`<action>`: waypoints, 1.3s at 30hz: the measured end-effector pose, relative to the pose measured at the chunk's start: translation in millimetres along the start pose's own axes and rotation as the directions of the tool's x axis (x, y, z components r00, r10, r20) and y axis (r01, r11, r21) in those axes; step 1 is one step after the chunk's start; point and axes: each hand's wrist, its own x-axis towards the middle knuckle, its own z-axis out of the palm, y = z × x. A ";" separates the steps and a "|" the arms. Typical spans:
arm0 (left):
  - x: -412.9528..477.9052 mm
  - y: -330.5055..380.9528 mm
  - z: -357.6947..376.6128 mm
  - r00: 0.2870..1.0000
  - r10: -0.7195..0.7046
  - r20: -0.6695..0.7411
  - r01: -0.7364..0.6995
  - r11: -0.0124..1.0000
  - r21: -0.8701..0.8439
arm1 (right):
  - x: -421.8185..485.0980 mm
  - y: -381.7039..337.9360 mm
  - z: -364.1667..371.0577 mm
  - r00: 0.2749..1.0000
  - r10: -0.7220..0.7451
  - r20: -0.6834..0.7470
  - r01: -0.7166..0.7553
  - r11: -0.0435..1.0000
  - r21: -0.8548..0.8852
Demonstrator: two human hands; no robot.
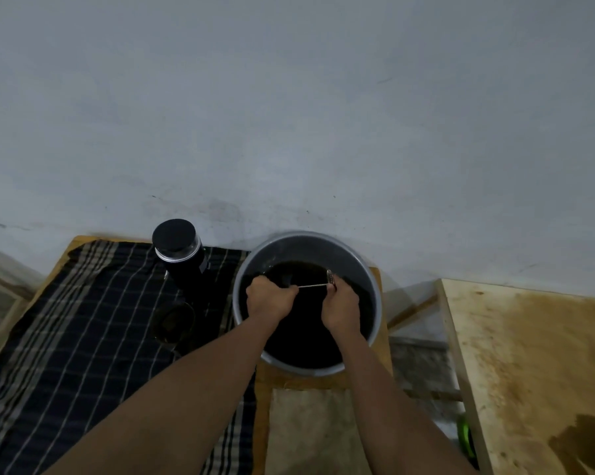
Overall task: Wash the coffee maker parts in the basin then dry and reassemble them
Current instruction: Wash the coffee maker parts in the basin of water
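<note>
A person's two bare forearms reached out over a dark checked cloth (66, 337) that covered the left part of a wooden table (309, 378), probably laid there as a drying place for washed parts. At the table's right edge stood a round grey metal basin (357, 260) of dark water. Over it the left hand (270, 298) was closed in a fist round one end of a thin metal plunger rod (313, 286), while the fingers of the right hand (340, 310) pinched the round mesh filter disc (330, 277) at the other end. Held level above the water, the plunger would drip back into the basin; the two-handed hold suggested scrubbing or unscrewing of the filter, with washing under way and drying not yet begun.

A clear glass vessel (174, 323) lay on the cloth just left of the basin. A black cylindrical coffee maker body (179, 252) with a silver band stood at the table's far edge, against the pale wall. A stained plywood board (529, 354) lay apart to the right. No brand, label or writing could be read anywhere.
</note>
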 end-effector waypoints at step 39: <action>-14.4 43.7 -129.6 0.705 0.413 -0.576 -0.591 0.792 -0.156 | -52.0 -146.2 7.7 0.953 -0.155 -0.260 0.275 0.804 0.527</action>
